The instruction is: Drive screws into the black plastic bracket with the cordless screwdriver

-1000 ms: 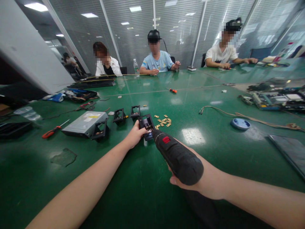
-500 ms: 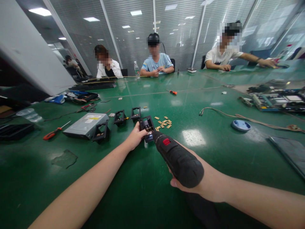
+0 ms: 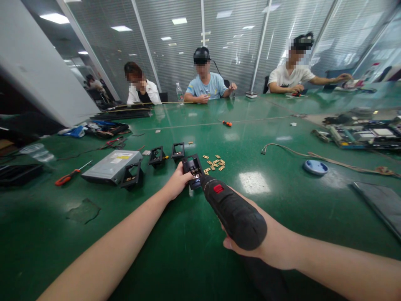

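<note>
My left hand (image 3: 179,182) grips the left side of a black plastic frame (image 3: 189,161), its thumb over the inner metal parts. The frame is tilted on the green table. In my right hand (image 3: 250,246) is a black power drill (image 3: 233,211) with a red switch on top. Its nose points at the frame's lower right; the drill hides the tip, so I cannot tell whether it touches. Just beyond the frame lie several small brass plates (image 3: 216,162). More black frames stand to the left, one (image 3: 156,156) near a silver drive box (image 3: 112,166).
An orange-handled screwdriver (image 3: 67,177) lies at the left, and another (image 3: 227,123) farther back. To the right are a blue oval lid (image 3: 315,167), a cable (image 3: 291,151), circuit boards (image 3: 369,131) and a dark flat panel (image 3: 379,205). Three people sit across the table.
My hands, the frame and the drill hold nearly the same place. Across the table, the middle person has raised one hand, and the right-hand person's outstretched arm has drawn back.
</note>
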`<state>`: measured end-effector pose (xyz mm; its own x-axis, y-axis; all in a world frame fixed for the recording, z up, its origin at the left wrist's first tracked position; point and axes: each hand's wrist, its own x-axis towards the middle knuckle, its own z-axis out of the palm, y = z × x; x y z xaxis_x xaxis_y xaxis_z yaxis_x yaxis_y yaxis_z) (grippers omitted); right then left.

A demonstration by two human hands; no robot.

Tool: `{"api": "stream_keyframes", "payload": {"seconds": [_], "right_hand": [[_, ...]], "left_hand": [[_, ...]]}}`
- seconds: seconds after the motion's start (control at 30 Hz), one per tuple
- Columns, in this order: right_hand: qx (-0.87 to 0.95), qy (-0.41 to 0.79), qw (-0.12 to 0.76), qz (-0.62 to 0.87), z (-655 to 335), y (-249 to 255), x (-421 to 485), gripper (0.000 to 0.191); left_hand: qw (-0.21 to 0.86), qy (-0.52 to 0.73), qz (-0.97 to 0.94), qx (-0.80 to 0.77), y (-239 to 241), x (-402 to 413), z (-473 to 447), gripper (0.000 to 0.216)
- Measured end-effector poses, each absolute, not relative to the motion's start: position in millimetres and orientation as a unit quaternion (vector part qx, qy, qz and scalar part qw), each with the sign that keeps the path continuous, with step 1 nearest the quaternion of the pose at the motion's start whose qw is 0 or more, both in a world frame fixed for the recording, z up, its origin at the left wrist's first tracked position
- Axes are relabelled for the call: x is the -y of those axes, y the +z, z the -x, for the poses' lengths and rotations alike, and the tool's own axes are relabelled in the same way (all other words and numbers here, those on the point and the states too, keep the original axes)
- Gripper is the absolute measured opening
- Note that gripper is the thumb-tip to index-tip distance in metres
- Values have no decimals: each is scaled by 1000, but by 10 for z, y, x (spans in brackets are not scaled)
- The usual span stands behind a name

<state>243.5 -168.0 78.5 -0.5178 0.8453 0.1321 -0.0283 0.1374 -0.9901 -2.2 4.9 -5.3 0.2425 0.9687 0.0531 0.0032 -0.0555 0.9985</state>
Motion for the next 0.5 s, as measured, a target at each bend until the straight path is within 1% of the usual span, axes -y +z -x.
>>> {"api": "stream_keyframes", "payload": {"seconds": [0.2,0.4,0.5], "right_hand": [[653,582,374,307,-2435,757,1672,97],[658,579,374,304,-2443,741,1669,100],[658,575,383,298,-2443,739,1673,99]], "left_hand": [[532,437,-584,-430,-47,-50,42,57],[529,440,-582,-434,-72,-54,48,53],[527,441,-584,-433,-78,-54,45,52]]}}
